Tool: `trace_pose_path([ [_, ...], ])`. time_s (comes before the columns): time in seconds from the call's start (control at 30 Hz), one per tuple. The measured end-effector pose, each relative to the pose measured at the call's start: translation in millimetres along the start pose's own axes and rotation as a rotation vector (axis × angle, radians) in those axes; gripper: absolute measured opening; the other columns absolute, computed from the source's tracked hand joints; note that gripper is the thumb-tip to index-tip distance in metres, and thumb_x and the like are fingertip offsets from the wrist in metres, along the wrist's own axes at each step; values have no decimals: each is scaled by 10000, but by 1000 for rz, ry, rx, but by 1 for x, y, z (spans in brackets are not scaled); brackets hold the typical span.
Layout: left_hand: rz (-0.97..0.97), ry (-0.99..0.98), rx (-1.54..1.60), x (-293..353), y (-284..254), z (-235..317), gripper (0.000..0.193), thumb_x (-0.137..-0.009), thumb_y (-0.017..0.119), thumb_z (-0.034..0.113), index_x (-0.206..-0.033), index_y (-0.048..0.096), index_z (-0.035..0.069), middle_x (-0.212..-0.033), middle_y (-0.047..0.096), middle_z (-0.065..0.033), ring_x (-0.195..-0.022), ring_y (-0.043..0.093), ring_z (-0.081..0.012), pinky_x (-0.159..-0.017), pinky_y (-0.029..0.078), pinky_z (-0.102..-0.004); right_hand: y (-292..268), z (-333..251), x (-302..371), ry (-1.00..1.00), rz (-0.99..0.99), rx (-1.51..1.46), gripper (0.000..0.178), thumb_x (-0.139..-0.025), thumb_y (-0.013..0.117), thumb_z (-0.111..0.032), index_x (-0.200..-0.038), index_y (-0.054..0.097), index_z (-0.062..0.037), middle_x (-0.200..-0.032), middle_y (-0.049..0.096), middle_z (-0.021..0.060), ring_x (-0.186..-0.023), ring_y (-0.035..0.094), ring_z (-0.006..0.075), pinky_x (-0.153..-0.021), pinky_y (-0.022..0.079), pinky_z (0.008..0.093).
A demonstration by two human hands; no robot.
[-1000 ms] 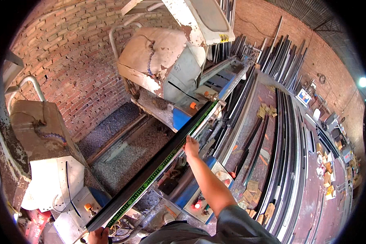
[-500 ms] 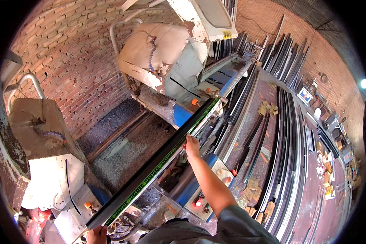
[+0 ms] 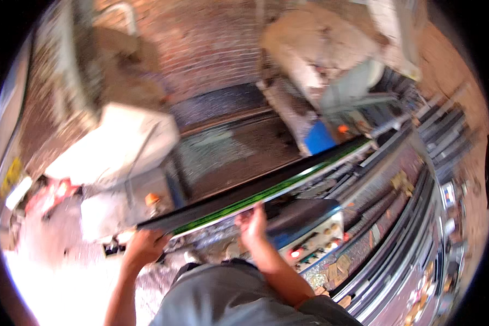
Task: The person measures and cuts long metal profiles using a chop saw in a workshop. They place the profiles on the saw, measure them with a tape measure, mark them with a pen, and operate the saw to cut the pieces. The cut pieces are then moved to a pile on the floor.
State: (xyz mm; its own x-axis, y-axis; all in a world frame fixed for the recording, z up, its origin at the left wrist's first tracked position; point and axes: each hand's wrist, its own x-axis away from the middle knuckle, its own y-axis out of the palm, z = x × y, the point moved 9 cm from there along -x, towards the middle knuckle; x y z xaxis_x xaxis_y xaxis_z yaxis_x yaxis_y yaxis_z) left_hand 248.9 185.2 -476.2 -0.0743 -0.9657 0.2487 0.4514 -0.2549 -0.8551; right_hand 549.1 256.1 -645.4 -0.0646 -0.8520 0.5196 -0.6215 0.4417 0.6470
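Note:
A long black profile bar (image 3: 239, 190) slants across in front of me, from low on the left to higher on the right. Green printed film (image 3: 277, 190) runs along its near side. At the bar's left end, my left hand (image 3: 145, 245) is closed on it, slightly blurred. My right hand (image 3: 251, 224) grips the near lower edge around mid-length, thumb up against the film. Behind the bar's left end stands a machine head with a white guard (image 3: 122, 144) and an orange knob (image 3: 152, 199). Its far right end lies by a second machine head (image 3: 320, 49).
A control panel (image 3: 309, 244) with red buttons sits just right of my right arm. Long dark and silver profiles (image 3: 391, 244) lie in rows on the right. A debris-strewn bed (image 3: 228, 152) spans between the machine heads, with a brick wall (image 3: 212, 49) behind.
My view has swung left, so the scene shifts right and blurs. The bar now lies flatter across the view. Both hands stay on it, and more of my left forearm shows.

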Motion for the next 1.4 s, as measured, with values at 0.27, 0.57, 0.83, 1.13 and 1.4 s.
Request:
trace_pose_path([
  [0.27, -57, -100, -16, 35, -27, -72, 441, -958, 501, 469, -886, 708, 86, -800, 669, -206, -798, 634, -437, -725, 491, -506, 12, -14, 7, -143, 87, 211, 461, -968, 461, -596, -968, 580, -150, -705, 570, -8, -516, 479, 144, -464, 350, 280],
  [0.57, -86, -257, 20, 85, -52, -198, 412, -935, 530, 494, -905, 737, 139, -803, 690, -164, -798, 661, -375, -746, 512, -476, 20, -21, 10, -184, 110, 288, 537, -954, 406, -668, -927, 557, -153, -687, 498, -41, -506, 383, 100, -473, 269, 255],
  [0.83, -68, -183, 20, 88, -53, -199, 389, -936, 528, 488, -980, 744, 167, -864, 704, -153, -822, 667, -365, -757, 516, -473, 18, -23, 9, -219, 129, 319, 538, -960, 398, -664, -912, 566, -155, -683, 495, -39, -503, 368, 103, -480, 257, 254],
  [1.13, -127, -121, 19, 92, -55, -200, 412, -943, 513, 490, -951, 739, 145, -854, 700, -155, -812, 659, -372, -742, 508, -476, 23, -20, 14, -228, 184, 315, 525, -963, 407, -652, -918, 578, -158, -689, 504, -46, -503, 370, 105, -473, 266, 259],
  [1.4, -343, 204, 172, 88, -57, -175, 421, -971, 532, 446, -914, 675, 53, -799, 656, -195, -728, 631, -373, -698, 483, -476, -20, -31, 15, -201, 355, 226, 446, -962, 477, -600, -921, 553, -163, -710, 538, -6, -508, 454, 119, -417, 323, 242],
])
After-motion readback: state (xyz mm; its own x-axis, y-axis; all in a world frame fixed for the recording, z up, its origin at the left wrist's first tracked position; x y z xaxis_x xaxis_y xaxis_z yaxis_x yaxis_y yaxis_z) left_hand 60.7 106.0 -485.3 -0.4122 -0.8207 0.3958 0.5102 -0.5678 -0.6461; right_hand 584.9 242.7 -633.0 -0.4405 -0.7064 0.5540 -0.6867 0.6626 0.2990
